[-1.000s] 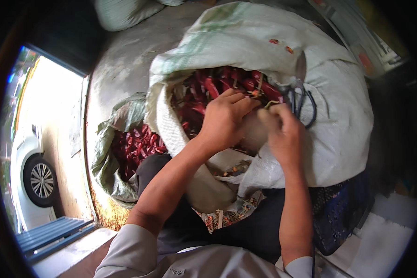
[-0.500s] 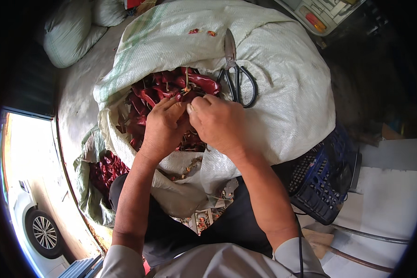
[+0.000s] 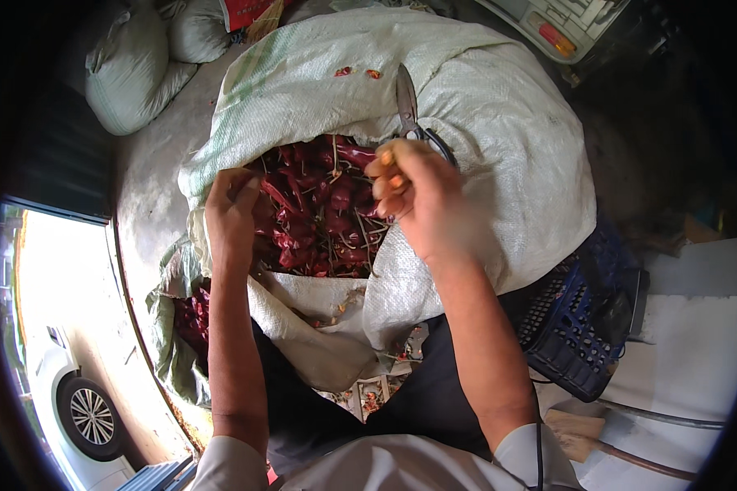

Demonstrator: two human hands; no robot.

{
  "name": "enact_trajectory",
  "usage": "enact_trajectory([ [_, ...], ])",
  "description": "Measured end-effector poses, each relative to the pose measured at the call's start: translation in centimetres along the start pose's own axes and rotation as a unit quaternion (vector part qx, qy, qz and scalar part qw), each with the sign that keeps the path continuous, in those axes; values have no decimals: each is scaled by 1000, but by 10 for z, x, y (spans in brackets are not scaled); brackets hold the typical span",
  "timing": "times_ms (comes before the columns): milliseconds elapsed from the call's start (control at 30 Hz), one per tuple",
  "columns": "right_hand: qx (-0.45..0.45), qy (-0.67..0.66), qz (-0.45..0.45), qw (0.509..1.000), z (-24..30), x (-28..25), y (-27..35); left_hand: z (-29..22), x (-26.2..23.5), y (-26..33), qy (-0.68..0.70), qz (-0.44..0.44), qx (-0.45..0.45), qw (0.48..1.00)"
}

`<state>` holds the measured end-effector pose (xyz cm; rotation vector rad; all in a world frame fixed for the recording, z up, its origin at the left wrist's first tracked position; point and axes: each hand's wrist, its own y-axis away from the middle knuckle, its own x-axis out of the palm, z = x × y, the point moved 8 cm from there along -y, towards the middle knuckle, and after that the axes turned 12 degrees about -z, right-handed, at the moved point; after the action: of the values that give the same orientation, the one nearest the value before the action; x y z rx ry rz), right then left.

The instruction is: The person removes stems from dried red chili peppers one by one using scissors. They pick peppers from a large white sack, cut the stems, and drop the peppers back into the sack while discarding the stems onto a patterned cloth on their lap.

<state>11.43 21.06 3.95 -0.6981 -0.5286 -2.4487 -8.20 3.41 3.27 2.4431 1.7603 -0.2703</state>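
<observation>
- The dried peppers (image 3: 295, 192) are seen as dark red, shiny and wrinkled; thin pale stems are mixed among them.
- They are held inside the white sack (image 3: 516, 155), heaped in its wide mouth, between the two hands.
- In the green sack (image 3: 169, 348), at the left, smaller-looking red pieces (image 3: 192, 323) are contained.
- The left hand (image 3: 232, 209) is placed at the left edge of the mouth, with fingers bent; whether anything is gripped cannot be told.
- The right hand (image 3: 413, 180) is raised near the right edge, blurred, with fingers curled; orange spots are seen there, but a grip cannot be confirmed.
- By this hand, the scissors (image 3: 407, 100) are partly covered.
</observation>
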Motion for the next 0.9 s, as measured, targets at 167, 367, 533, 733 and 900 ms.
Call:
enact_trajectory([
  [167,72,0,47,996,-30,9,2,4,7,-24,-377,-26,115,919],
  [367,110,72,102,986,-43,11,14,17,16,-25,-254,35,132,958],
  [533,8,283,71,957,-48,9,8,-25,33,35,-116,96,171,974],
  [733,-367,525,50,766,-14,42,30,-47,55,64,-125,158,348,916],
  [900,-426,585,75,686,-5,58,42,-39,62,62,-98,213,321,918],
])
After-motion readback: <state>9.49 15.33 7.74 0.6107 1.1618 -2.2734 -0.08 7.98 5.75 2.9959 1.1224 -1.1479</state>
